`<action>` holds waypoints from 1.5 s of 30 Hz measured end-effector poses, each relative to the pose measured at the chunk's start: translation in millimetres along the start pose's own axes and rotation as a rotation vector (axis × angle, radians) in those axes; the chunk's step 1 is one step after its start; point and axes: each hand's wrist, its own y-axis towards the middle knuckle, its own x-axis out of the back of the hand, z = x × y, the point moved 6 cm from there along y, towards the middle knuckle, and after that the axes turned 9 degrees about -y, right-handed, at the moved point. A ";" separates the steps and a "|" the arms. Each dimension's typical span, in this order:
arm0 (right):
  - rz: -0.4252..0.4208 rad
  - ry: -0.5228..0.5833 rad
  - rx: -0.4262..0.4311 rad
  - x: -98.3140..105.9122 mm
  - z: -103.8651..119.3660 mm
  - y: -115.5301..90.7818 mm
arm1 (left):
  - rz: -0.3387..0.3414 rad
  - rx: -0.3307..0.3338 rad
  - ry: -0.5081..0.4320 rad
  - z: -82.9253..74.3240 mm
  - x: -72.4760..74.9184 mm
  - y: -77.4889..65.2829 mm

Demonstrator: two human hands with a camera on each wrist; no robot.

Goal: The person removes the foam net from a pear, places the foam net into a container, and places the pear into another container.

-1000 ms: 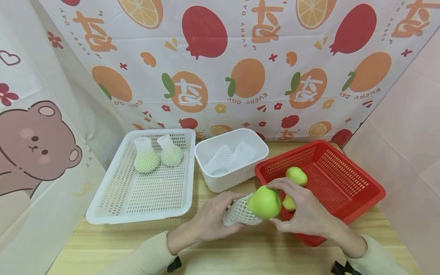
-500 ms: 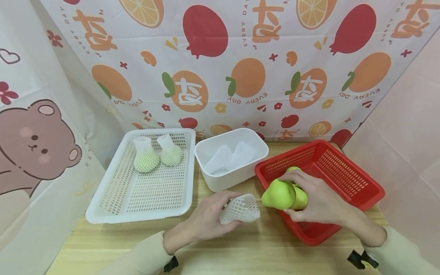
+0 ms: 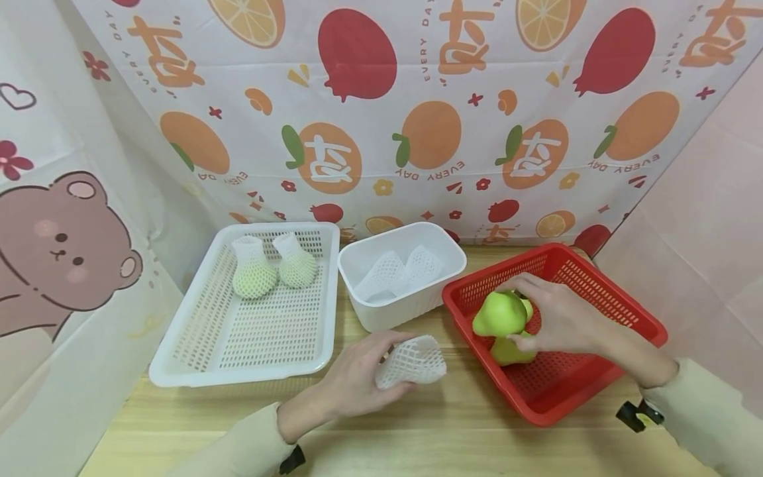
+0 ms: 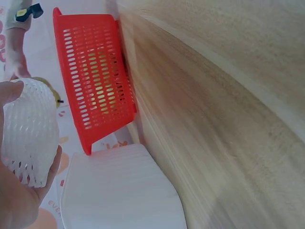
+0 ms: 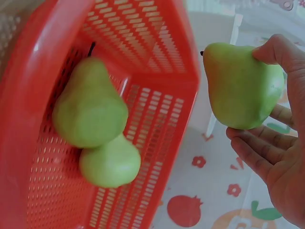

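In the head view my left hand (image 3: 360, 376) grips a white foam fruit net (image 3: 412, 362), its mouth facing right, low over the table in front of the white tub. My right hand (image 3: 560, 317) holds a green pear (image 3: 499, 315) above the near left part of the red basket (image 3: 554, 414). The right wrist view shows that pear (image 5: 240, 86) between thumb and fingertips, stem pointing away from the palm. Two more pears lie in the basket: one pear (image 5: 90, 107) in front, another pear (image 5: 110, 162) beside it.
A white basket (image 3: 179, 379) on the left holds two pears in foam nets, one netted pear (image 3: 255, 277) and another netted pear (image 3: 298, 267). At the back middle stands a white tub (image 3: 381, 318) with foam nets (image 3: 387, 271) inside. A printed cloth (image 3: 381, 159) hangs behind.
My right hand has drawn the pear out of the net's mouth and moved it right and back, over the red basket. The left hand, still with the net, has shifted slightly left.
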 end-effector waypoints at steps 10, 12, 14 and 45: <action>0.103 -0.014 -0.050 -12.0 -22.7 15.2 | -0.007 0.033 -0.018 2.9 3.4 -4.0; 0.131 -0.021 -0.059 -16.3 -25.2 19.3 | -0.006 0.037 -0.026 2.9 4.2 -4.4; 0.165 -0.024 -0.061 -22.0 -27.1 23.9 | -0.005 0.041 -0.028 3.0 4.7 -5.4; 0.356 -0.034 0.039 -85.2 -38.8 37.8 | 0.013 0.038 -0.007 3.9 2.9 -6.4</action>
